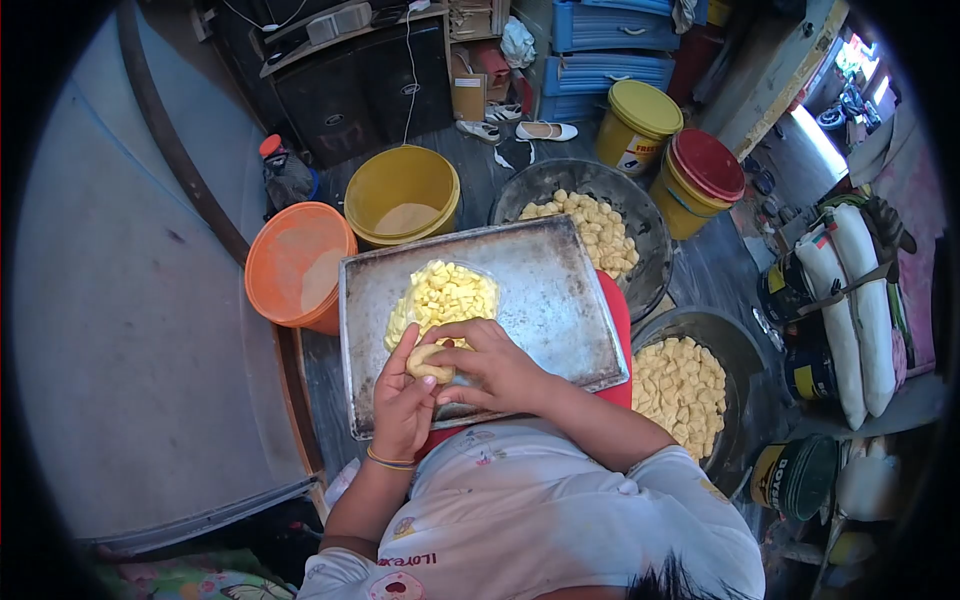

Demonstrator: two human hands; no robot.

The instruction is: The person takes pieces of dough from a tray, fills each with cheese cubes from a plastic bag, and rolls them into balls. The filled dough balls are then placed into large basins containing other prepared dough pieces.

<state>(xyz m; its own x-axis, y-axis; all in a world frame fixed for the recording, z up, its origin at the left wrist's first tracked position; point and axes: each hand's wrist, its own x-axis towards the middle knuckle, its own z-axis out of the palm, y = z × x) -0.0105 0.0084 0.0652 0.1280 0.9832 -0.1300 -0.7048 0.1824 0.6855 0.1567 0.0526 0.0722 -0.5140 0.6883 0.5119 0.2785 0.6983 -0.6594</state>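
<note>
A small piece of dough [430, 364] is held between both hands over the near part of a metal tray [550, 300]. My left hand [402, 395] cups it from the left, with the thumb against its lower side. The fingers of my right hand [490, 365] curl over its top and right side, and something small and reddish shows at the fingertips. Just beyond the hands, a heap of pale yellow cubes [445, 295] lies on the tray, on what looks like clear plastic.
An orange bucket [268, 265] and a yellow bucket [448, 200] stand left of and behind the tray. Dark basins [655, 215] [745, 370] holding dough pieces [680, 390] are on the right. Lidded buckets [640, 105] [690, 180] stand farther back.
</note>
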